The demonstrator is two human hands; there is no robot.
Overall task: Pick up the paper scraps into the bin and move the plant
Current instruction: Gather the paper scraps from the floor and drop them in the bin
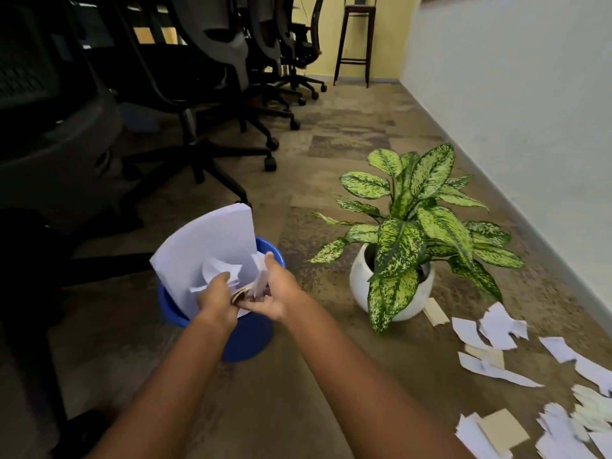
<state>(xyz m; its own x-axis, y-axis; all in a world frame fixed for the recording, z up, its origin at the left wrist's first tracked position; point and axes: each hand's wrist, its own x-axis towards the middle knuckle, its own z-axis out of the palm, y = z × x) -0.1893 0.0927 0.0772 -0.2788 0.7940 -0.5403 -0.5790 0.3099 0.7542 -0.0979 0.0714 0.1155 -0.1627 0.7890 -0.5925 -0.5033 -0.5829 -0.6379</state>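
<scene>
A blue bin (246,339) stands on the floor left of centre, with a large white sheet (202,250) sticking up out of it. Both my hands are over the bin's mouth. My left hand (217,301) grips crumpled white paper scraps (220,270). My right hand (275,293) holds a few folded scraps (260,279), white and brownish. A plant (417,220) with speckled green leaves grows in a round white pot (359,276) to the right of the bin. Several loose paper scraps (496,329) lie on the floor at the lower right.
Black office chairs (205,94) on wheeled bases line the left side. A white wall (530,94) with a skirting board runs along the right. A dark tall stool (354,41) stands at the far end by a yellow wall. Brown carpet (331,144) lies between chairs and wall.
</scene>
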